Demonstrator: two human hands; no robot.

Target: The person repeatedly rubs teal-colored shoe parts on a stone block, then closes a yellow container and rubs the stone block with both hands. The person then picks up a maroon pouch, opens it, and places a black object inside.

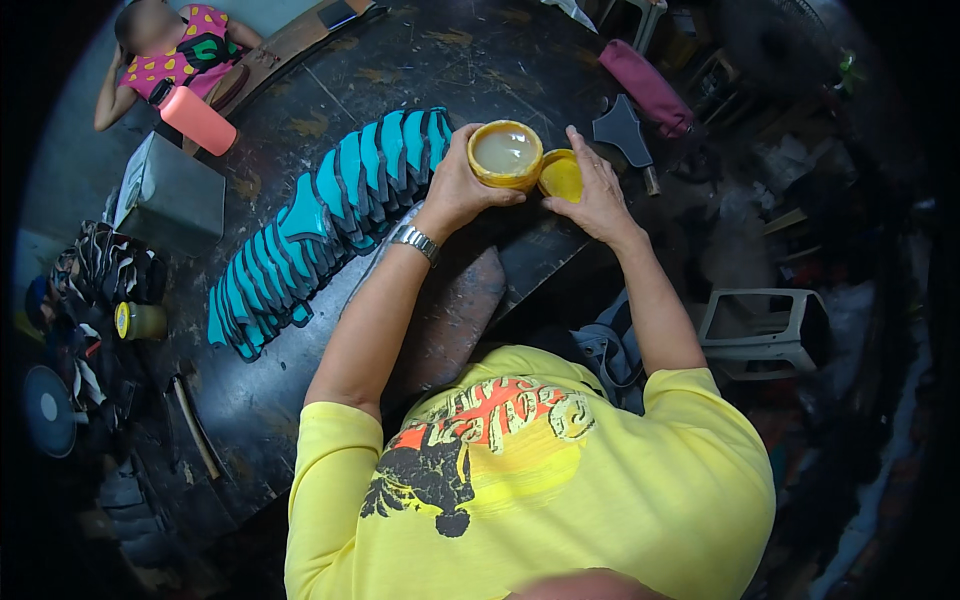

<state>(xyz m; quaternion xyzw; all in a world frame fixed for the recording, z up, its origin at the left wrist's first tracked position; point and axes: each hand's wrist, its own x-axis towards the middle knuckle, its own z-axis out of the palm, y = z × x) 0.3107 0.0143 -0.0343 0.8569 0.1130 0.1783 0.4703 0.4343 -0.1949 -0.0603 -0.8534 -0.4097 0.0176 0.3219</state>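
My left hand (467, 188) is wrapped round a yellow-rimmed jar (505, 150) of pale, cloudy, glossy stuff, its mouth uncovered. Beside it, my right hand (595, 197) grips a round yellow lid (562, 177), tilted so that its inside shows. The lid's edge is close against the jar; whether they touch I cannot tell. Left of my left hand, overlapping teal and dark grey cut pieces (330, 200) lie in a long curved row on the dark table (400, 75). A brownish board (455, 310) lies beneath my left forearm.
A coral bottle (200, 120) stands by a grey metal box (180, 195) at the left. Nearby are another yellow-lidded jar (140, 321) and a wooden-handled tool (197, 428). A dark flat brush-like tool (622, 130) and pink case (646, 88) lie right. A person (185, 50) sits across; a plastic stool (765, 330) stands right.
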